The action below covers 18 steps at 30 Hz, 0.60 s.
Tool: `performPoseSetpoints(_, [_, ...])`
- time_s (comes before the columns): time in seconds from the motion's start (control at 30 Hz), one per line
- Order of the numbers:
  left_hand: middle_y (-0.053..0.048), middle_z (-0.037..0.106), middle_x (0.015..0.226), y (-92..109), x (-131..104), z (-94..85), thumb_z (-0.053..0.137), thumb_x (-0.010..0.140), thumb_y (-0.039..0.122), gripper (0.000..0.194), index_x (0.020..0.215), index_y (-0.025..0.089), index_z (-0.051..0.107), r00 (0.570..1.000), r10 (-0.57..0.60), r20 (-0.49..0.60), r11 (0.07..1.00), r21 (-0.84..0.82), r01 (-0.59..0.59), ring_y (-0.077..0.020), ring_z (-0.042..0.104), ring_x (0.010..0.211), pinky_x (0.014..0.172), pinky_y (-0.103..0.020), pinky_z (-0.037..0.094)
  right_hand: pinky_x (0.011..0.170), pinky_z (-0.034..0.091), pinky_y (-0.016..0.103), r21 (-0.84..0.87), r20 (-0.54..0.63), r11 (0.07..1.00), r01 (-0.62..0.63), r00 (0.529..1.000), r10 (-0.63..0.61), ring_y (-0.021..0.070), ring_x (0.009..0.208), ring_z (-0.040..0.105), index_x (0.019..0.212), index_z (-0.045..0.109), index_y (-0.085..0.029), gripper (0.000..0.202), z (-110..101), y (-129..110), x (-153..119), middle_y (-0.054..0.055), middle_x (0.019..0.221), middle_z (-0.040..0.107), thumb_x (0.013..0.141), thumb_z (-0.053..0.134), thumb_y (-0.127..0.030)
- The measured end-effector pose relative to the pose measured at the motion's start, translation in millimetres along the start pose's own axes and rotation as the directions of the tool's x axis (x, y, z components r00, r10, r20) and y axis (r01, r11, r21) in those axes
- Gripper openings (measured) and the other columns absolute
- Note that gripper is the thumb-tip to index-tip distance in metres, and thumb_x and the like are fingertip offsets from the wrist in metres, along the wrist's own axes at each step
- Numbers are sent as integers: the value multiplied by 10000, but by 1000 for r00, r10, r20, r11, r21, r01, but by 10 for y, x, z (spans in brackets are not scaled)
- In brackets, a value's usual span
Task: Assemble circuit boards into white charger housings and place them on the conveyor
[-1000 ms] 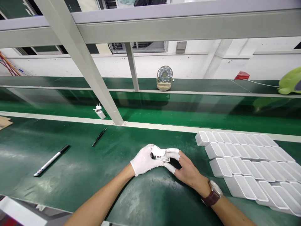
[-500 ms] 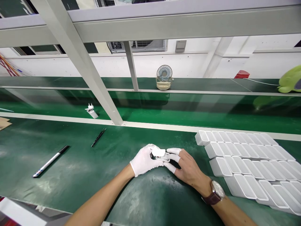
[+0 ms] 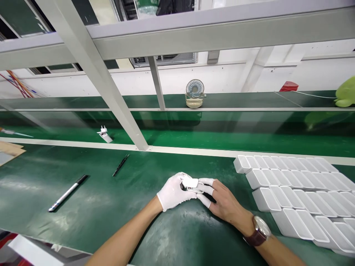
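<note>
My left hand (image 3: 174,192), in a white glove, is closed round a small white plastic part (image 3: 190,182) above the green work surface. From the right, my right hand (image 3: 222,197), with white covers on its fingertips and a watch at the wrist, pinches the other end of the same part. A metal-looking edge shows along the part's near right side. Fingers hide the rest of it.
Rows of white open boxes (image 3: 266,199) stand at the right. To the left lie a white marker (image 3: 68,193) and a black pen (image 3: 121,165). A white plug adapter (image 3: 104,134) and a small fan (image 3: 195,93) are farther back, beyond a slanting metal post (image 3: 108,88).
The whole view has shifted a little, so most things appear slightly right and lower. Both hands keep nearly the same hold on the white part.
</note>
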<state>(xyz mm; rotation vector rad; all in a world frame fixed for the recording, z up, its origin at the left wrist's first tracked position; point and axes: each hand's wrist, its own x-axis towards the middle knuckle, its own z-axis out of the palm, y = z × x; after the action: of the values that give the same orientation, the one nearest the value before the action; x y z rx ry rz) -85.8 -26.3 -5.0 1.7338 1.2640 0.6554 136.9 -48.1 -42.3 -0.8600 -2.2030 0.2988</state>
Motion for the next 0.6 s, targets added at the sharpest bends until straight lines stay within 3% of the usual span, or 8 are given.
performPoseSetpoints(0.17, [7, 674, 889, -2, -17, -45, 864, 681, 448, 441, 978, 205, 647, 999, -34, 42, 998, -55, 36, -150, 615, 787, 696, -269, 483, 1007, 526, 498, -144, -69, 984, 102, 991, -113, 296, 1229, 550, 1422, 500, -136, 488, 47, -5, -19, 184, 1302, 587, 947, 609, -129])
performPoseSetpoints(0.33, [-23, 714, 907, -31, -12, -37, 843, 709, 433, 441, 997, 178, 626, 992, -123, -34, 979, -169, 115, -168, 651, 796, 718, -287, 513, 1107, 447, 542, -162, -83, 941, 298, 946, -314, 335, 1378, 440, 1363, 559, -75, 469, 34, -165, -24, 218, 1360, 564, 898, 506, -33])
performPoseSetpoints(0.47, [-61, 740, 1048, -99, 151, -146, 825, 724, 420, 435, 1046, 170, 673, 973, -91, -214, 994, -77, 76, -224, 681, 943, 884, -350, 526, 1121, 450, 454, -170, -71, 916, 363, 923, -379, 272, 1287, 537, 1235, 646, -103, 324, 95, -286, -15, 158, 1286, 650, 942, 508, -107])
performPoseSetpoints(0.6, [-66, 749, 988, -202, 597, -432, 826, 707, 364, 348, 962, 159, 708, 894, -114, -433, 992, -8, 123, -252, 682, 944, 924, -387, 520, 1118, 441, 383, -186, -25, 910, 370, 924, -381, 222, 1216, 581, 1122, 680, -153, 205, 174, -292, -32, 103, 1328, 646, 984, 541, -212])
